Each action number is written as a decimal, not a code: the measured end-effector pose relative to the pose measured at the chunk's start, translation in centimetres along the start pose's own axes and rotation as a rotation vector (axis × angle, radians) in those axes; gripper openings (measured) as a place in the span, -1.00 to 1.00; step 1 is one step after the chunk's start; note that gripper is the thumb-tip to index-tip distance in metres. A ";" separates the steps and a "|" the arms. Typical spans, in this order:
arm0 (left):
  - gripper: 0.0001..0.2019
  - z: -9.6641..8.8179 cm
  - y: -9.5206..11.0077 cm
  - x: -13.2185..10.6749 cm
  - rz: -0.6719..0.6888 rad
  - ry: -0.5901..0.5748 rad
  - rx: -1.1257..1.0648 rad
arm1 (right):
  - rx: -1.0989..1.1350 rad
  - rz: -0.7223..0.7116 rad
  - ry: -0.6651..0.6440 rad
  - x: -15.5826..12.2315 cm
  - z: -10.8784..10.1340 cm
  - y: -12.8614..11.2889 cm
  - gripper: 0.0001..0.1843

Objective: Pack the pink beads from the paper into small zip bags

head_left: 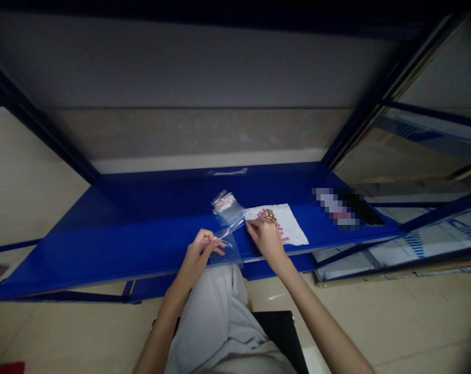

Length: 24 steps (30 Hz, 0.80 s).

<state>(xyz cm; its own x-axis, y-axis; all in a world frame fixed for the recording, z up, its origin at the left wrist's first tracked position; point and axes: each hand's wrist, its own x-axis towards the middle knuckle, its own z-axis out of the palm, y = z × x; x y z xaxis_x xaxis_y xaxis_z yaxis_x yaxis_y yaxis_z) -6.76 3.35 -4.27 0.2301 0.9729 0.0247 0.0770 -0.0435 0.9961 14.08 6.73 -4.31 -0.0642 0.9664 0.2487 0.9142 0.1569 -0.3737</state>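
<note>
Your grey trousers (214, 317) and the black chair seat (278, 332) lie closest, with both hands above them at the shelf's front edge. Your left hand (198, 257) is nearly closed, thumb and fingers pinching a fold of the clear zip bag (227, 228). Your right hand (266, 240) is bunched at the bag's edge, though you can't tell whether its fingertips have hold of the film. The bag stands out from your hands across the shelf's front, with its red-striped seal end farthest away. It looks very light, soft and slippery, and likely to flop or crease, so the firmest hold is probably the stiffer strip beside the seal. Just beyond lies a white sheet (287, 223) dotted with small pink pieces (276, 228) and a few gold-brown ones (270, 214). All of this rests on a blue steel shelf (103, 244), with a pixelated object (336, 208) farther along it.
</note>
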 end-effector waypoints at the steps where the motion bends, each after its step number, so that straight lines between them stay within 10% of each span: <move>1: -0.85 -0.2 -0.1 -0.3 -0.002 0.010 -0.019 | 0.012 0.006 0.026 0.6 -0.2 -0.4 -0.67; 12: -0.88 -1.7 -0.3 -2.4 0.005 0.055 -0.065 | -0.115 0.113 -0.244 8.2 2.7 -5.5 -0.20; 24: -0.87 -6.9 -0.6 -5.1 0.041 0.221 -0.033 | -0.029 0.180 -0.236 3.2 6.2 -14.8 -0.21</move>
<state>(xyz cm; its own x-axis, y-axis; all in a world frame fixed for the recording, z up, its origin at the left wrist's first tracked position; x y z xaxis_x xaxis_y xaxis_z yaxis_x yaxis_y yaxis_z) -14.71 0.02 -4.41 0.0135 0.9968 0.0792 0.0392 -0.0797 0.9961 -2.11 8.75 -3.48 0.0118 0.9993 -0.0355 0.9302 -0.0240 -0.3663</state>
